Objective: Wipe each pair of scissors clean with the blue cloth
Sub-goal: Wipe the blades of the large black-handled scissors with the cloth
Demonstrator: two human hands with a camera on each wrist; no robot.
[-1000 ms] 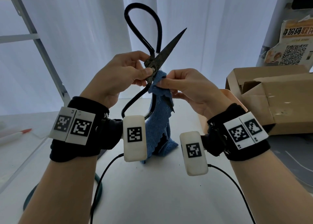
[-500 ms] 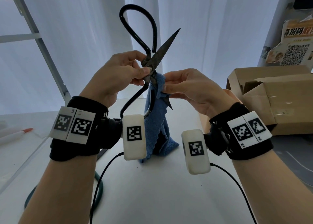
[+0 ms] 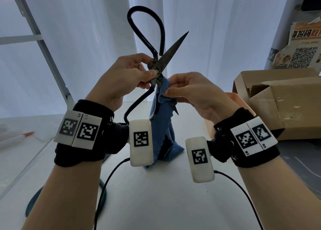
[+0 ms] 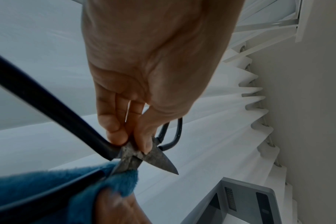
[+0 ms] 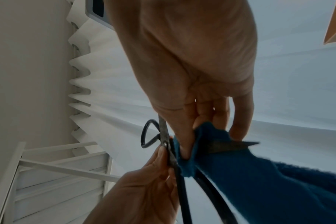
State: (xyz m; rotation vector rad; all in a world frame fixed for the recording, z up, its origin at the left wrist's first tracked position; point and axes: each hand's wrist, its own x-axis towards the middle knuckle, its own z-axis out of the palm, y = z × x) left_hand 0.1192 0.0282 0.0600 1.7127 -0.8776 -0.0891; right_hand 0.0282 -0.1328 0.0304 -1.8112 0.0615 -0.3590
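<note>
The left hand (image 3: 119,80) is pinching the black scissors (image 3: 157,68) at the pivot between thumb and fingers, holding them aloft above the white tabletop (image 3: 165,195) with the blades spread wide. One blade is pointing up and to the right, bare and mottled with rust; the other is pointing down, with only its tip showing below the right hand (image 3: 196,92). That hand's grip is closed around a fold of the blue cloth (image 3: 165,125), thumb and fingertips squeezing the fabric onto the lower blade just beneath the pivot, while the rest of the cloth is hanging down until its tail is resting on the tabletop.

Compared with half a second and one second earlier, the scissors are tilting slightly further left and the cloth pinch is sitting higher, close against the pivot, with the lower blade tip again protruding. Judged from this, a wiping stroke along the lower blade is being repeated; the upper blade probably still needs attention. A cardboard box (image 3: 284,104) is standing to the right, and no other scissors are visible.
</note>
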